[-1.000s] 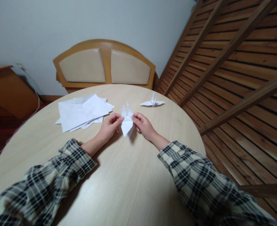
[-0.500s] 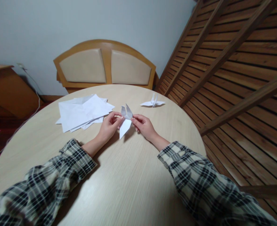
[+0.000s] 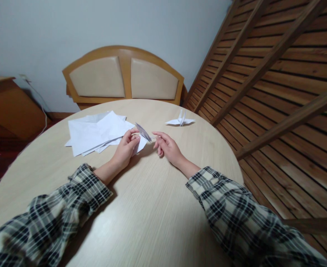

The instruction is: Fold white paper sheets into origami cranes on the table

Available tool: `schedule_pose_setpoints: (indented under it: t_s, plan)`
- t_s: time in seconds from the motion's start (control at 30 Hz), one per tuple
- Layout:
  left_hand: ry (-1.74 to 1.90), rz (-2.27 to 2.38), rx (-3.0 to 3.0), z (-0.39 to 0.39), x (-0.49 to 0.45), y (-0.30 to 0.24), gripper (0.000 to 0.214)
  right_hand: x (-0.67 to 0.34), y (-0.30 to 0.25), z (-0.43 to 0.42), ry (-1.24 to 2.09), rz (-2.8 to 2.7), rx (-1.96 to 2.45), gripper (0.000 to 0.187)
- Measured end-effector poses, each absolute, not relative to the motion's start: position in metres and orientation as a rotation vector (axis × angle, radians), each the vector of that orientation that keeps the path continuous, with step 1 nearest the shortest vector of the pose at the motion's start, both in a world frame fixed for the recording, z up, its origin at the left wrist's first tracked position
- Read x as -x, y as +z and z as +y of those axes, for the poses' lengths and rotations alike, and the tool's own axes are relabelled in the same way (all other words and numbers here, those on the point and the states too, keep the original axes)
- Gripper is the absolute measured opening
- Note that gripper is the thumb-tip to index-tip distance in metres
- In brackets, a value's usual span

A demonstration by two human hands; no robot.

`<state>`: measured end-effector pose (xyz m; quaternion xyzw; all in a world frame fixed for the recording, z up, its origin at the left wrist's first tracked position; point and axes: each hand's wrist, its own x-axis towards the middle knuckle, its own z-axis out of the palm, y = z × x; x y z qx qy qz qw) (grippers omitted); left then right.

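Observation:
A half-folded white paper figure [image 3: 141, 136] is pinched in my left hand [image 3: 126, 146], tilted on its side just above the round wooden table [image 3: 141, 207]. My right hand [image 3: 166, 146] is beside it, thumb and forefinger pinched at the figure's thin pointed tip. A loose pile of white paper sheets [image 3: 96, 132] lies just left of my left hand. A finished white paper crane [image 3: 180, 120] stands on the table farther back on the right. Both my arms wear plaid sleeves.
A wooden chair with beige padded back [image 3: 123, 78] stands behind the table. Slatted wooden boards with beams [image 3: 277, 92] fill the right side. A wooden cabinet [image 3: 5, 104] and a white cable are at the left by the wall.
The paper figure has turned from facing me flat to lying sideways and shifted left with my left hand. My right hand has moved from the figure's side to its tip.

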<state>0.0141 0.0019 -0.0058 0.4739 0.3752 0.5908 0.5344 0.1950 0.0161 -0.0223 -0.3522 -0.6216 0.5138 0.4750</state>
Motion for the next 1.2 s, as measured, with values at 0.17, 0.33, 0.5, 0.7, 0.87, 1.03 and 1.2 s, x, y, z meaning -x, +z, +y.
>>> schedule_pose_setpoints:
  t_s: [0.17,0.33,0.5,0.7,0.87,1.03,1.2]
  plan:
    - [1.387,0.895,-1.060,0.0038,-0.0138,-0.0056,0.024,-0.1949,-0.0233,0.0185,1.380,-1.537,0.858,0.048]
    - [1.341,0.916,-1.171,0.0024,-0.0144,-0.0057,0.018,-0.1946,-0.0233,0.0192,1.349,-1.493,0.861,0.044]
    - [1.314,0.975,-1.254,-0.0007,-0.0165,-0.0034,0.015,-0.1957,-0.0220,0.0201,1.312,-1.485,0.923,0.043]
    - [1.255,0.964,-1.264,-0.0028,-0.0176,-0.0019,0.016,-0.1938,-0.0218,0.0188,1.098,-1.525,0.957,0.029]
    - [1.166,0.985,-1.306,-0.0014,-0.0169,-0.0045,0.027,-0.1925,-0.0277,0.0197,1.058,-1.566,0.913,0.028]
    - [1.108,0.999,-1.388,-0.0019,-0.0171,-0.0055,0.029,-0.1931,-0.0276,0.0184,1.112,-1.504,0.891,0.076]
    - [1.130,1.015,-1.445,-0.0016,-0.0178,-0.0073,0.024,-0.1940,-0.0245,0.0212,1.163,-1.345,0.908,0.101]
